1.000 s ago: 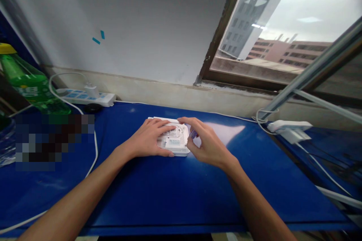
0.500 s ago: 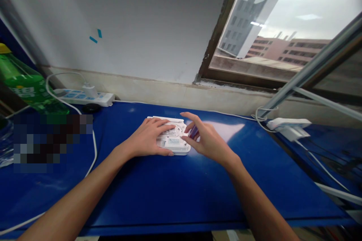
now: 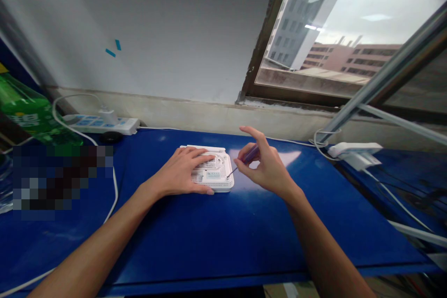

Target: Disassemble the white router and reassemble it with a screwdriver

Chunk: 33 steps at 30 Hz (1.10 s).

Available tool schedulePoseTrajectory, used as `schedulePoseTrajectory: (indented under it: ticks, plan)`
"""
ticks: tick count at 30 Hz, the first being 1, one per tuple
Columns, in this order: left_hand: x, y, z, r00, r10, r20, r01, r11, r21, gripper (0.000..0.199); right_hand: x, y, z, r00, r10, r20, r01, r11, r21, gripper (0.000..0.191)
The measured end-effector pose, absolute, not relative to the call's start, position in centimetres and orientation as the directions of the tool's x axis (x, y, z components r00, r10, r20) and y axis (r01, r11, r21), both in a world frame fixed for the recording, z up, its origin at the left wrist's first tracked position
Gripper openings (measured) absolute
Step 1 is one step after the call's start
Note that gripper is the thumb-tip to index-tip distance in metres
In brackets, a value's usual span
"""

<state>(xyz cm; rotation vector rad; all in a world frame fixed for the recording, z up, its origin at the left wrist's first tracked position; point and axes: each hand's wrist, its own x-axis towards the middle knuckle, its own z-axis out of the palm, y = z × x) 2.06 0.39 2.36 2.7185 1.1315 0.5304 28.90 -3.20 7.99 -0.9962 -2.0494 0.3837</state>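
A white router (image 3: 218,176) lies on the blue table, its vented and labelled face up. A white bar, apparently a folded antenna, runs along its far edge. My left hand (image 3: 186,167) lies spread over the left part of the router, with the thumb along the near edge, and hides much of that side. At the right, my right hand (image 3: 265,163) is closed on a screwdriver (image 3: 248,154) with a purple handle, index finger raised. The tilted shaft runs down to the left, and its tip meets a hole near the router's near right corner.
White power strips stand at the back left (image 3: 101,123) and right (image 3: 356,151), with cables trailing. A black round object (image 3: 111,137) and a green bottle (image 3: 24,107) sit on the left. A metal frame (image 3: 370,86) slants up at the right.
My right hand has drawn slightly to the right and tilted the screwdriver, so its shaft now shows against the router. My left hand keeps its place on the router. The view has shifted slightly.
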Motion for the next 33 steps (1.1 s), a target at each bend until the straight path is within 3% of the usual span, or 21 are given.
schedulePoseTrajectory:
  ticks: [5, 8, 10, 20, 26, 33]
  plan:
    - [4.7, -0.8, 3.2, 0.612, 0.674, 0.414, 0.59, -0.738, 0.328, 0.079, 28.9, -2.8, 7.7, -0.258, 0.812, 0.524, 0.45, 0.581, -0.678, 0.076]
    - [7.1, -1.2, 3.0, 0.595, 0.637, 0.49, 0.467, -0.77, 0.434, 0.03, 29.2, -2.3, 7.4, -0.231, 0.836, 0.497, 0.397, 0.548, -0.736, 0.078]
    - [8.2, -0.9, 2.9, 0.619, 0.619, 0.484, 0.432, -0.783, 0.448, 0.015, 29.9, -2.0, 7.4, -0.226, 0.844, 0.486, 0.376, 0.536, -0.756, 0.08]
    - [13.4, 3.4, 5.6, 0.765, 0.604, 0.223, 0.565, -0.796, 0.218, 0.014, 36.9, 0.0, 6.7, -0.158, 0.899, 0.408, 0.54, 0.424, -0.727, 0.08]
    - [16.6, 4.8, 4.6, 0.775, 0.618, 0.132, 0.597, -0.784, 0.169, 0.017, 39.0, 1.2, 4.9, -0.154, 0.936, 0.316, 0.627, 0.34, -0.701, 0.08]
    - [16.8, 5.4, 3.7, 0.768, 0.635, 0.085, 0.62, -0.77, 0.152, 0.018, 39.8, 1.6, 4.6, -0.139, 0.929, 0.342, 0.65, 0.347, -0.676, 0.079]
